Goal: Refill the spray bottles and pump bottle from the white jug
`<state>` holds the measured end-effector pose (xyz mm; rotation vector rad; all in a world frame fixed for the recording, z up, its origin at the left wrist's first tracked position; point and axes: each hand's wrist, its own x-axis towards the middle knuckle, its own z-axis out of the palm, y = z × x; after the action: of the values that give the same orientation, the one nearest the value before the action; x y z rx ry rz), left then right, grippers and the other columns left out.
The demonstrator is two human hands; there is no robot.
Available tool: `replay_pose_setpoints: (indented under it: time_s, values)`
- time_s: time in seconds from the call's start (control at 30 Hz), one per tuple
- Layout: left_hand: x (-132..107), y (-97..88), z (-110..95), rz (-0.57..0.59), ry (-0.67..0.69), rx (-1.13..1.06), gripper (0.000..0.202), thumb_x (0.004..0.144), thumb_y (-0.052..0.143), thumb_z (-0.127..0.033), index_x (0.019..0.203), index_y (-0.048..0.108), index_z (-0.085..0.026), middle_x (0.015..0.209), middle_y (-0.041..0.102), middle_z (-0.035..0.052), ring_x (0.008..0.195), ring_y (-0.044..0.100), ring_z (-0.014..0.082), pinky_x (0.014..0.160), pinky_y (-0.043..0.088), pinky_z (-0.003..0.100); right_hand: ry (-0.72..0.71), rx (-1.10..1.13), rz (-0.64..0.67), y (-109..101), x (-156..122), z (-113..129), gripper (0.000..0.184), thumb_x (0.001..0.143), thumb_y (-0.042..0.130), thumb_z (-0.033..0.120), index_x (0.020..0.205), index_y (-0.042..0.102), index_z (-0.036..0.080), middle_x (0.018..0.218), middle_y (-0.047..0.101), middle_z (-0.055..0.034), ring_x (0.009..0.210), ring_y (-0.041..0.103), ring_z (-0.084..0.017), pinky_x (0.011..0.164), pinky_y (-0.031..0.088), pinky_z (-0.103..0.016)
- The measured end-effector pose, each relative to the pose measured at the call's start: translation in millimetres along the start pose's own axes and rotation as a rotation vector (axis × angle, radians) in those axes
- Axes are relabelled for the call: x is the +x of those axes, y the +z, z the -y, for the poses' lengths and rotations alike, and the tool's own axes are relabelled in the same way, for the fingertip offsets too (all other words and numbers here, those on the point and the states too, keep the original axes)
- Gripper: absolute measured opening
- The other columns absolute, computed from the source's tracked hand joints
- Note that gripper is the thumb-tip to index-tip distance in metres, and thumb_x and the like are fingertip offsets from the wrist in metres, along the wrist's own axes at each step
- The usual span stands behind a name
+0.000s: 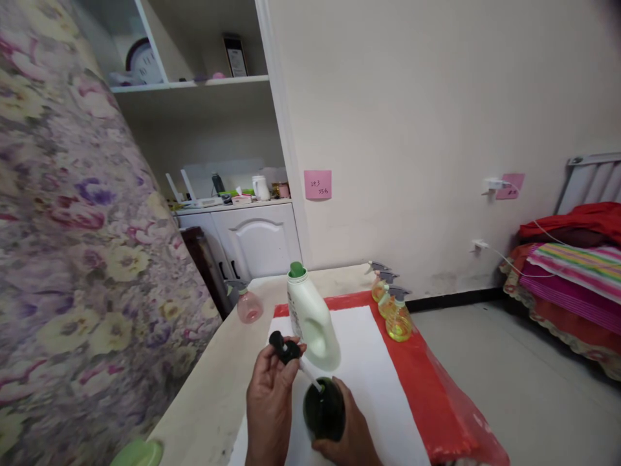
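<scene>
My left hand pinches a black pump head by its collar. A pale dip tube slants down from it to the mouth of a dark green round bottle; its lower end looks to be inside. Wrapped round that bottle from the right is my right hand. Just beyond my hands stands a pale green jug with a handle, a green piece in its uncapped-looking neck. White paper lies under the jug and my hands.
Several spray bottles with yellow liquid line the table's right side on a red sheet. A pink spray bottle stands left. A green object sits near left. Floral curtain hangs beside the table.
</scene>
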<state>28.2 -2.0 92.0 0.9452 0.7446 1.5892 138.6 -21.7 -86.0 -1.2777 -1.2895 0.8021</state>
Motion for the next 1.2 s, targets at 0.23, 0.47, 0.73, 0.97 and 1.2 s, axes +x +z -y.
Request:
replay_pose_setpoints:
  time_s: [0.23,0.47,0.73,0.97,1.2]
  values:
    - [-1.9,-13.3,34.0,0.04,-0.047,0.208,0.044,0.07,0.079,-0.031,0.109,0.06,-0.023,0.106,0.076,0.0043,0.106,0.068,0.0207,0.092,0.05,0.029,-0.01,-0.006,-0.003,0.3,1.5,-2.9,0.102,0.047,0.079,0.013,0.138,0.032,0.015,0.141,0.05,-0.0169,0.132,0.045,-0.034,0.113,0.034,-0.045]
    - [-14.8,-36.7,62.7,0.114,-0.095,0.459,0.038,0.065,0.079,-0.033,0.098,0.067,-0.02,0.105,0.076,0.0087,0.104,0.068,0.0275,0.091,0.053,0.036,-0.067,-0.003,-0.023,3.8,1.6,-9.0,0.096,0.05,0.07,0.006,0.138,0.032,0.018,0.138,0.053,-0.012,0.127,0.051,-0.029,0.107,0.043,-0.042]
    - [-12.9,-42.9,67.5,0.178,-0.009,0.769,0.033,0.069,0.071,-0.035,0.098,0.069,-0.021,0.102,0.074,0.0064,0.103,0.065,0.0297,0.095,0.048,0.04,-0.099,0.007,-0.025,1.9,1.2,-6.2,0.093,0.052,0.069,0.009,0.137,0.033,0.019,0.136,0.055,-0.0107,0.126,0.053,-0.029,0.105,0.045,-0.041]
    - [-3.0,-48.5,58.6,0.314,-0.082,0.707,0.033,0.07,0.07,-0.029,0.102,0.071,-0.021,0.107,0.075,0.0065,0.107,0.064,0.0298,0.099,0.046,0.04,-0.073,0.02,-0.018,0.7,0.8,-3.9,0.096,0.048,0.067,0.004,0.137,0.034,0.02,0.139,0.054,-0.0122,0.128,0.052,-0.032,0.108,0.041,-0.047]
    - [-4.8,-54.0,59.1,0.378,-0.088,0.653,0.058,0.067,0.074,-0.022,0.123,0.061,-0.025,0.133,0.064,0.0081,0.126,0.053,0.0305,0.11,0.036,0.044,-0.058,-0.012,-0.006,2.9,1.6,-12.6,0.098,0.049,0.073,0.009,0.139,0.033,0.018,0.139,0.053,-0.0141,0.128,0.051,-0.034,0.107,0.043,-0.046]
